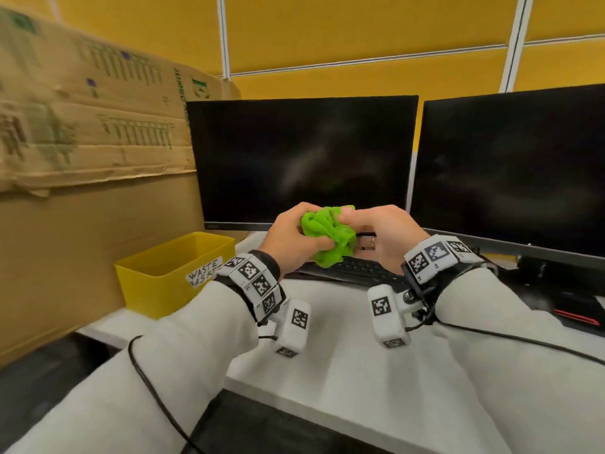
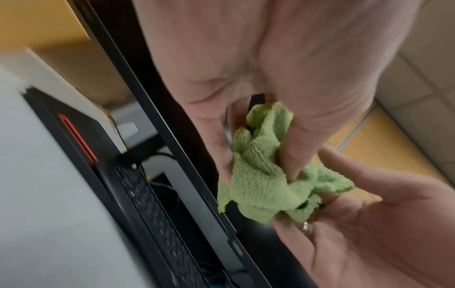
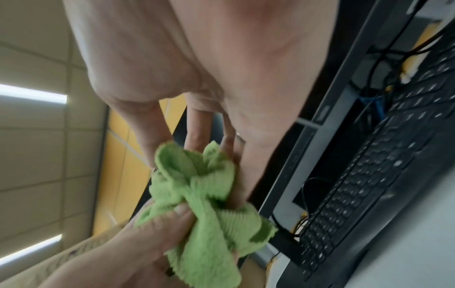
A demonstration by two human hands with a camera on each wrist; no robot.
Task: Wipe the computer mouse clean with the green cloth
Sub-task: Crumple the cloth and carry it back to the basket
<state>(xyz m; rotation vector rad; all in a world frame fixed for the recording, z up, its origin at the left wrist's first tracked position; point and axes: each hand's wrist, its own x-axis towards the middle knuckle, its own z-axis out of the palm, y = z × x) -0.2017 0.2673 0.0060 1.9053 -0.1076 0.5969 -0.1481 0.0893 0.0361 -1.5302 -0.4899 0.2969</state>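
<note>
Two pale sleeves [image 1: 183, 365] fill the foreground above a white bench [image 1: 343, 365], reaching toward two dark monitors [image 1: 301, 158] backed by yellow partition panels, with a large cardboard box [image 1: 91, 132] standing at the left. Below the screens lies a black keyboard [image 1: 357, 270]. A yellow bin [image 1: 157, 273] hand-labelled "WASTE BASKET" sits on the bench's left edge; its inside shows nothing from this angle. Held up over the keyboard, the left hand [image 1: 288, 237] has its fingers curled into the bunched green cloth [image 1: 327, 237], thumb pressing the fabric, while the right hand [image 1: 383, 234] closes on the cloth's other side, a ring visible on one finger. The computer mouse itself is hidden: only a dark sliver and a thin black cord [image 1: 365, 233] show beside the cloth at the right hand, so it probably sits wrapped between cloth and palm, though that cannot be confirmed. Wiping appears to be under way. To do it well, the right hand should steady the mouse while the left works a fresh fold of cloth over top, sides and underside, keeping the cord slack and clear of the keys.
</note>
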